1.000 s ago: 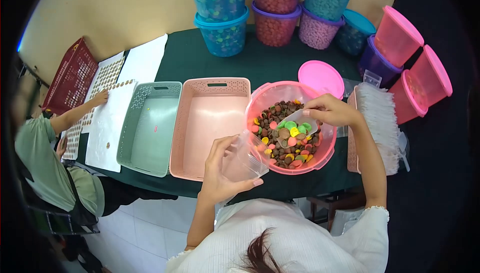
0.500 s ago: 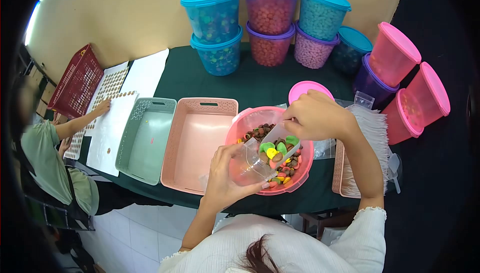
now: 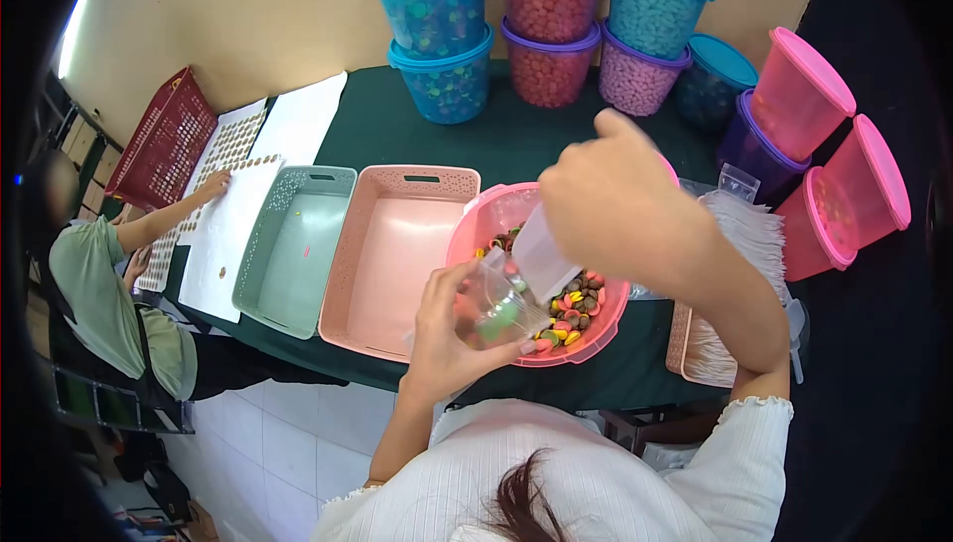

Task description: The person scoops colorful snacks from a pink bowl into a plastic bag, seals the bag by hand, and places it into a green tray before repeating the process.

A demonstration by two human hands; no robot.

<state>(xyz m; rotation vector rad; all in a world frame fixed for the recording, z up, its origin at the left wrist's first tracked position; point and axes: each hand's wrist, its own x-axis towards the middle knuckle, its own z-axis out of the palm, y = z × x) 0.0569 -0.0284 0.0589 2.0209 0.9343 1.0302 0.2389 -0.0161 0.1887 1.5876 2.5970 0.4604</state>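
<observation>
My left hand (image 3: 444, 337) is wrapped round a clear plastic bag (image 3: 508, 296), holding its mouth open above the pink tub (image 3: 617, 316). Blurred green candies show through the bag's film. My right hand (image 3: 613, 206) grips a translucent white scoop (image 3: 541, 256), tilted steeply down with its end at the bag's mouth. The scoop's handle is hidden by my fingers. Below both hands, brown, yellow, pink and green button-shaped candies (image 3: 579, 306) fill the tub.
To the left stand a pink basket (image 3: 342, 264) and a green basket (image 3: 260, 294). A co-worker (image 3: 104, 284) reaches over sheets of small brown discs (image 3: 238, 140). Lidded tubs (image 3: 452, 95) are stacked behind. A basket of white strips (image 3: 680, 343) and a clear spoon (image 3: 797, 329) lie right.
My right hand has risen and turned, tipping the scoop more steeply into the bag. Candies that lay on the scoop now show inside the bag. The whole view has shifted slightly.
</observation>
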